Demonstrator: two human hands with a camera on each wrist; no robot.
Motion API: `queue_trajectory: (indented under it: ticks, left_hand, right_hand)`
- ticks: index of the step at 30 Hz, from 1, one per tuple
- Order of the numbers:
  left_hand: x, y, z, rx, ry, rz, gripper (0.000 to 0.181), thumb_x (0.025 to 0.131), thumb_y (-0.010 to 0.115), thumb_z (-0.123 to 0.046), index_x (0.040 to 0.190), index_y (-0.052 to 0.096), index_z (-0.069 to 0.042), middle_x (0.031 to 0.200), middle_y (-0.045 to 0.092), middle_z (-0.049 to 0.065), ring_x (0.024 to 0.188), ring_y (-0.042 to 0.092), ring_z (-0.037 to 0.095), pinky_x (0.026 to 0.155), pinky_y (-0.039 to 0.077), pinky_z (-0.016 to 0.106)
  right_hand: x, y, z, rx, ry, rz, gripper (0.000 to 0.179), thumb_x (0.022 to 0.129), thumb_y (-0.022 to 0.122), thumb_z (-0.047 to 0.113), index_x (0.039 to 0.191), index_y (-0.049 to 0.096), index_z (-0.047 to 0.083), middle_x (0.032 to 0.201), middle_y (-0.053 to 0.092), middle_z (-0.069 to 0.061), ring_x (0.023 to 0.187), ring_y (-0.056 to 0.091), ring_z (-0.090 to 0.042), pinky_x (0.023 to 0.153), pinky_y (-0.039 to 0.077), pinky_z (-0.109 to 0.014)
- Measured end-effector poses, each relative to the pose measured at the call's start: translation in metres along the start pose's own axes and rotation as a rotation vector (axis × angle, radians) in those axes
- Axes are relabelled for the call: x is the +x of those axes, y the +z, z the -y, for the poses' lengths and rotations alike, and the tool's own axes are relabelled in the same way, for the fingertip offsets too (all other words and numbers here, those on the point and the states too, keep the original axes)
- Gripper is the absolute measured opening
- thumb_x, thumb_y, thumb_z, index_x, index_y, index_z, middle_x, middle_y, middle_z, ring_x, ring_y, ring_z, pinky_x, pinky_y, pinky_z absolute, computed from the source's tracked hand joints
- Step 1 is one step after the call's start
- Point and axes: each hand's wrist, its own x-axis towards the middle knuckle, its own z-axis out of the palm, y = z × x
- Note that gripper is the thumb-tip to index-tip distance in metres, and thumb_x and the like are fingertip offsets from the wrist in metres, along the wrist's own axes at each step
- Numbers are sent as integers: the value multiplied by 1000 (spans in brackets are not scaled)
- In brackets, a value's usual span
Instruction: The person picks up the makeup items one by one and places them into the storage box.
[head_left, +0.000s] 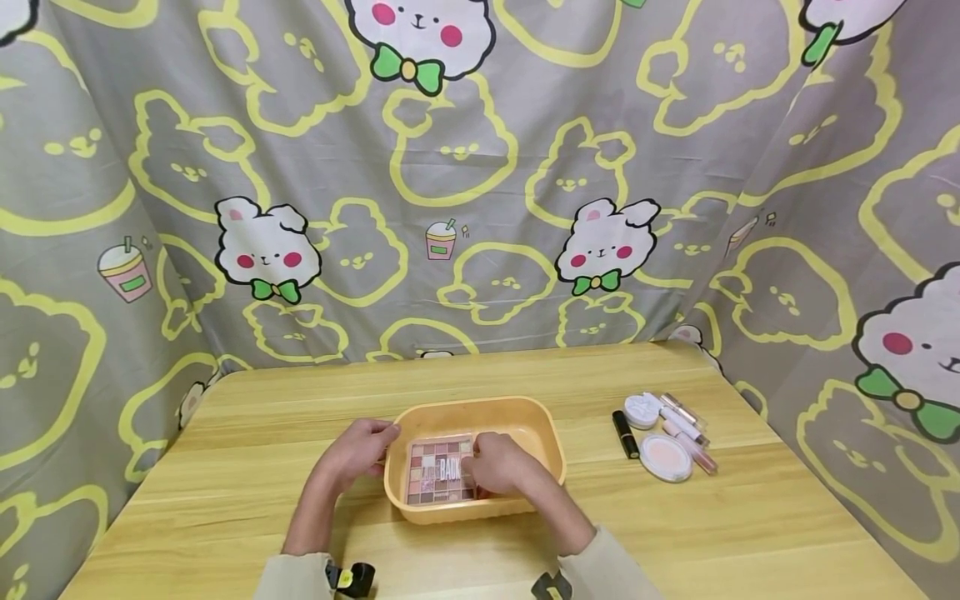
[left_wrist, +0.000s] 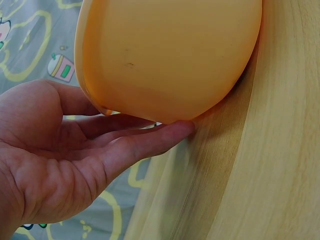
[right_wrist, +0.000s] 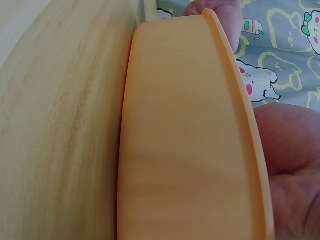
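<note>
A yellow-orange plastic basin point(head_left: 517, 408) sits on the wooden table, its side wall point(left_wrist: 170, 55) filling much of the left wrist view. My left hand point(head_left: 360, 450) grips the basin's left end, thumb at the rim and fingers below it along the outer wall. Inside the basin lies an eyeshadow palette point(head_left: 435, 479) with a grid of pink, brown and pale squares and white lettering. My right hand point(head_left: 498, 462) reaches over the near rim and pinches the palette's right edge; its fingertips are partly hidden. In the right wrist view the basin wall point(right_wrist: 185, 125) hides most of that hand.
Right of the basin lie a black lipstick tube point(head_left: 625, 435), a round white case point(head_left: 642, 411), a round pale-pink compact point(head_left: 666, 457) and several slim cosmetic tubes point(head_left: 686, 421). A patterned curtain point(head_left: 465, 208) stands behind the wooden table point(head_left: 300, 392).
</note>
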Motion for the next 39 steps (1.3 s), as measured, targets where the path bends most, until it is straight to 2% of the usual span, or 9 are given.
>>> queue_trajectory:
  ticks: [8, 12, 21, 30, 39]
  left_hand:
    - [1, 1, 0, -18, 1, 3, 43, 108, 44, -21, 135, 58, 9, 109, 70, 18, 95, 69, 24, 75, 62, 39]
    - [1, 1, 0, -27, -11, -4, 42, 108, 45, -21, 134, 59, 9, 108, 70, 17, 95, 69, 24, 75, 61, 39]
    - [-1, 1, -2, -54, 10, 16, 43, 108, 44, -19, 136, 56, 12, 111, 70, 21, 99, 70, 27, 77, 62, 41]
    - [-2, 1, 0, -32, 19, 21, 44, 108, 43, -20, 138, 54, 11, 111, 70, 21, 97, 71, 26, 75, 62, 41]
    - [0, 1, 0, -42, 14, 23, 45, 108, 43, -20, 139, 52, 12, 114, 69, 21, 100, 70, 28, 78, 62, 43]
  right_hand:
    - [-1, 0, 1, -3, -13, 8, 18, 97, 59, 15, 97, 63, -3, 71, 59, -7, 58, 53, -17, 51, 41, -27]
    - [-1, 0, 0, -6, -27, 4, 17, 96, 58, 15, 95, 62, -2, 69, 59, -6, 56, 52, -15, 50, 39, -26]
    - [2, 2, -1, -11, -24, -9, 17, 95, 59, 15, 92, 61, -1, 68, 56, -5, 56, 49, -14, 50, 38, -27]
    - [1, 2, 0, -6, -13, 12, 28, 97, 60, 16, 108, 63, -8, 74, 60, -7, 59, 53, -16, 56, 43, -28]
    - [2, -2, -2, -16, -9, 24, 40, 97, 61, 21, 121, 61, -11, 94, 65, -14, 70, 58, -20, 70, 51, -36]
